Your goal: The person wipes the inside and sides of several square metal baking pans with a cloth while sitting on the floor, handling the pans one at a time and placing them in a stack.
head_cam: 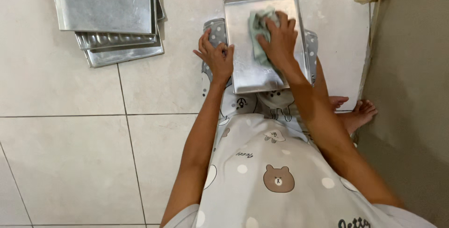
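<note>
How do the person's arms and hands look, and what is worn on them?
Both arms are bare from the short grey sleeves down. The left hand and right hand wear no gloves; no rings, watch or bracelets are visible. The clothing is grey with white dots and bear prints.

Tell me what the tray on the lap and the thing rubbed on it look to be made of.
Tray: likely thin aluminium or steel, dull grey sheen with faint reflections. Cloth under the right hand: soft pale green fabric, bunched and creased.
</note>
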